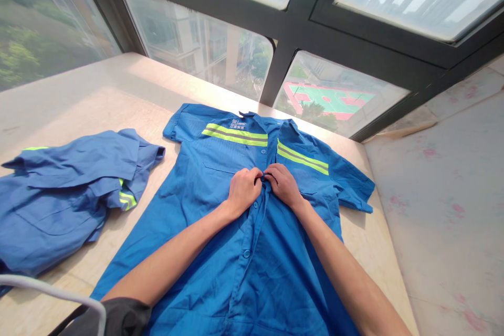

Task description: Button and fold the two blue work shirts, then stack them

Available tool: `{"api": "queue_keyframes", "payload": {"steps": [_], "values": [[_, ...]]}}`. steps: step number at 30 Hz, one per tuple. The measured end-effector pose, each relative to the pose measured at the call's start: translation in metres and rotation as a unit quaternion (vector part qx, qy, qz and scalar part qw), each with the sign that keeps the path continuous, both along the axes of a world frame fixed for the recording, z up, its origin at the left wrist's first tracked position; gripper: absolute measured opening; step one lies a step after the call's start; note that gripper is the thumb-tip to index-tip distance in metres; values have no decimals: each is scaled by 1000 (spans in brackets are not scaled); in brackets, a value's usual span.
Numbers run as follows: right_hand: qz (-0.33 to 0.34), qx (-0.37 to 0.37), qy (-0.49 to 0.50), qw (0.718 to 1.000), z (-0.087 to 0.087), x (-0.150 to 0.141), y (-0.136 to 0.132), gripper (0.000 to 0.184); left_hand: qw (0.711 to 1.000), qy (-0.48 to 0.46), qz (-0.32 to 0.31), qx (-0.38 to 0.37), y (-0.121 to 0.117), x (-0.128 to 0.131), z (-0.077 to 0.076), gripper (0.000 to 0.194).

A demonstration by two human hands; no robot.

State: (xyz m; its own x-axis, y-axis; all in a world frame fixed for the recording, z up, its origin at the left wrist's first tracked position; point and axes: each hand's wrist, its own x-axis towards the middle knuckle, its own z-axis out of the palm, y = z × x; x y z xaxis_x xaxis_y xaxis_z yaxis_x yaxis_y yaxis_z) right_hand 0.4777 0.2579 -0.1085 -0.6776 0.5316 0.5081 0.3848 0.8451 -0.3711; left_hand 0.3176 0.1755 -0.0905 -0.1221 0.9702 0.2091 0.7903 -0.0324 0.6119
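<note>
A blue short-sleeved work shirt (205,210) lies spread on a pale ledge, front side up and collar toward the window. Yellow-green reflective strips (236,135) cross its chest on both sides. Both hands meet at the front placket, at chest height. My left hand (244,189) is closed, its fingertips pinching the placket edge. Fingertips of my right hand (282,182) pinch the shirt front from the other side, almost touching the left. A button between the fingertips is mostly hidden. Below the hands, buttons (247,253) show along the placket; another sits above them.
A second blue work shirt (71,184) lies crumpled on the ledge (157,97) at the left. A grey-white cable (51,287) curves across the lower left corner. Dark-framed windows (291,26) stand behind the ledge, and a flower-patterned wall (444,205) borders it at the right.
</note>
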Motion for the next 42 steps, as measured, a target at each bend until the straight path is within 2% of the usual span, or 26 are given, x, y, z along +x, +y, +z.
{"api": "queue_keyframes", "payload": {"steps": [5,11,14,18,23,27,32,37,42], "values": [[-11,-15,30,999,-1,1,0,10,998,56,-8,-11,2,1,-1,14],[-28,-8,53,998,1,1,-1,5,999,40,-16,-8,5,-2,-1,14],[-37,9,45,998,1,1,-1,7,999,35,-21,-18,6,-3,1,16],[-10,27,15,999,1,2,-3,19,999,26,-28,-29,5,-3,5,19],[42,41,-22,998,4,8,1,23,998,-47,-33,-27,6,-6,6,18],[84,79,-76,990,11,12,6,24,996,-74,-35,-18,7,-7,4,19],[85,131,-112,981,16,13,7,22,990,-128,-25,-43,12,-8,4,19],[74,129,-112,983,13,12,7,20,975,-202,-10,-92,21,-15,6,20],[105,100,-115,983,16,10,11,21,957,-269,-8,-111,26,-20,5,22]]}}
